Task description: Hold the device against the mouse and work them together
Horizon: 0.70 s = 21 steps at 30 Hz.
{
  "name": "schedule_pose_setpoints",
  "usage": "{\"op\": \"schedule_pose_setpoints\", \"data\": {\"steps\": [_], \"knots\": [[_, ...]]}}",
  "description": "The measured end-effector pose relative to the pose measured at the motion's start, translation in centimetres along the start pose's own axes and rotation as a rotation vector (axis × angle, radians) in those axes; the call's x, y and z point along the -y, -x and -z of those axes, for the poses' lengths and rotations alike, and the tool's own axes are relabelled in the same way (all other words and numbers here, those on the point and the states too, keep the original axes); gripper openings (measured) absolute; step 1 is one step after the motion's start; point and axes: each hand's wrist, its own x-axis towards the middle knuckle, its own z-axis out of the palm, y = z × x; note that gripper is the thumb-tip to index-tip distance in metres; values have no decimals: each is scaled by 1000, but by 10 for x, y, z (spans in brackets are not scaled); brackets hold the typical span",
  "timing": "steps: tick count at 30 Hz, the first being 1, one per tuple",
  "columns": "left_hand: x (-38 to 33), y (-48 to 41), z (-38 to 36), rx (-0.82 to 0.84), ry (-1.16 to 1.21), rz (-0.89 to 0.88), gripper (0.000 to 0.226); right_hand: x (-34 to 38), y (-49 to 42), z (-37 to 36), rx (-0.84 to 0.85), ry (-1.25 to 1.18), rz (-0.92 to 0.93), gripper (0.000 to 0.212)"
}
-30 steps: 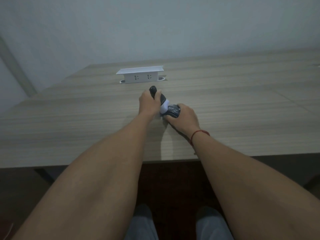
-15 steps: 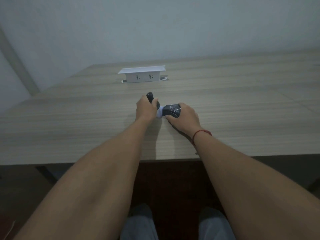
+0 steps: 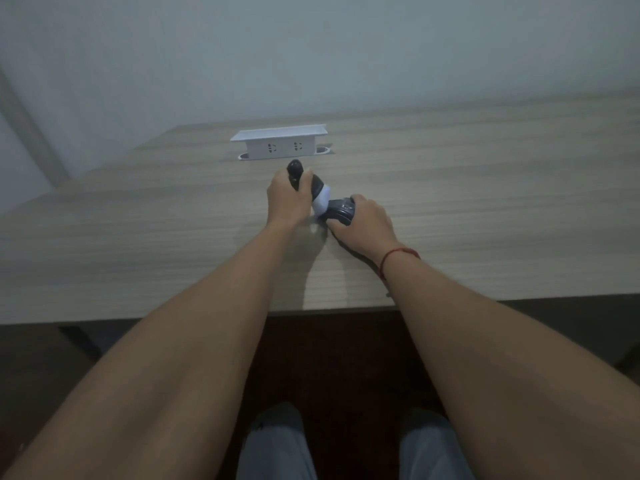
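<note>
1. The left hand (image 3: 287, 199) is curled round a dark handheld device (image 3: 304, 183), whose rounded tip sticks up above the fingers.
2. The right hand (image 3: 363, 225) grips a dark ribbed piece (image 3: 341, 211); a white part (image 3: 320, 202) sits between the two dark pieces.
3. Both are held just above the table (image 3: 485, 209), about midway between its near edge and the far edge.
4. Judging by this, the pieces meet at the white part; whether they are being joined or parted cannot be told, and neither is set down yet.
5. A white socket box (image 3: 280, 143) stands toward the far edge, well apart from the hands.
</note>
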Motion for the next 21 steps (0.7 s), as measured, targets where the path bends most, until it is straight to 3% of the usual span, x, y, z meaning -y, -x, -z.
{"op": "schedule_pose_setpoints", "data": {"steps": [4,8,12,17,21], "knots": [[0,11,-12,23,-1,21,35,-1,2,-1,-1,-39,-11,39],[-4,6,-7,9,-126,42,37,2,5,3,40,-86,-30,56],[-20,-1,-10,93,-24,-12,32,2,5,5,59,-100,-37,49],[-7,8,-10,-1,-196,37,36,1,6,3,44,-130,-30,55],[-16,5,-10,13,-20,-19,33,0,4,2,25,-136,-26,38]]}}
